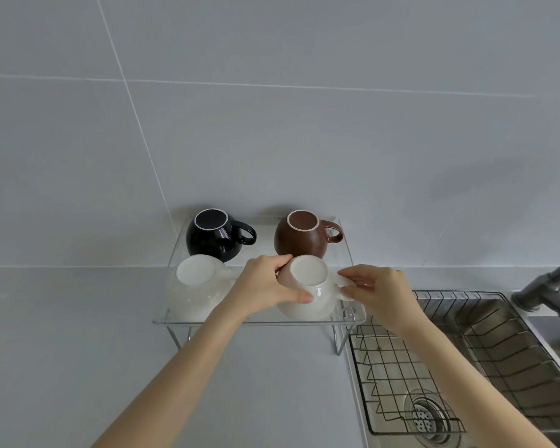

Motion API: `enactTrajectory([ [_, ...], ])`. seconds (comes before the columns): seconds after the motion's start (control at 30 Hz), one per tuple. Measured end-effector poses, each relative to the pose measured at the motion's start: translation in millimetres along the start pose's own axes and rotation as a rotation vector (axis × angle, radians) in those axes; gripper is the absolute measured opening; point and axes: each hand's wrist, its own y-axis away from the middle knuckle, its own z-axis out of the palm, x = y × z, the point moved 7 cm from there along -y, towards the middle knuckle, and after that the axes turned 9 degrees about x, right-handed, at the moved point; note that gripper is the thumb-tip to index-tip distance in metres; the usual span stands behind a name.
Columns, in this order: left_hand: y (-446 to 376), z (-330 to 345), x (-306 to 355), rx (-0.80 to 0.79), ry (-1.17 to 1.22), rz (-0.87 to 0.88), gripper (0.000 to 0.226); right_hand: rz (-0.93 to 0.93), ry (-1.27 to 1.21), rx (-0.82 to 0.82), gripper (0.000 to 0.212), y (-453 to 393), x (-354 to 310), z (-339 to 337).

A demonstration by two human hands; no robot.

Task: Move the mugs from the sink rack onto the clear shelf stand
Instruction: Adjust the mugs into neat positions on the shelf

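Note:
On the clear shelf stand [172,320] several mugs rest upside down: a black mug [212,236] at the back left, a brown mug [301,236] at the back right, a white mug [196,281] at the front left. A second white mug [307,291] sits at the front right, base up. My left hand [265,282] wraps its left side, thumb on the front. My right hand [377,291] pinches its handle on the right. The wire sink rack [398,360] to the right holds no mugs.
A steel sink [514,357] with a drain strainer [425,418] lies under the rack at the right. A grey faucet [550,286] stands at the far right. Grey countertop [78,350] spreads to the left, with a tiled wall behind the stand.

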Motion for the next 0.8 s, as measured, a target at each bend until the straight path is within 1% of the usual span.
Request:
enactTrajectory([
  [0.1, 4, 1, -2, 0.032, -0.002, -0.003, 0.068, 0.005, 0.008, -0.020, 0.026, -5, 0, 1],
  [0.2, 8, 3, -4, 0.063, -0.009, -0.005, 0.079, 0.000, 0.024, -0.038, 0.025, -10, -2, 1],
  [0.33, 13, 3, -5, 0.117, 0.021, -0.028, 0.063, 0.002, 0.032, -0.050, 0.024, -13, -1, 0],
  [0.47, 12, 6, -8, 0.138, 0.024, -0.031, 0.069, 0.005, 0.020, -0.036, 0.024, -14, 1, -1],
  [0.53, 12, 6, -8, 0.140, 0.025, -0.037, 0.069, 0.002, 0.017, -0.009, 0.024, -12, 4, -1],
  [0.63, 13, 5, -6, 0.137, 0.054, -0.021, 0.053, -0.029, 0.021, 0.022, 0.024, -11, 6, -1],
  [0.8, 13, 5, -7, 0.128, 0.058, -0.018, 0.061, -0.019, 0.020, 0.039, 0.025, -10, 8, 1],
])
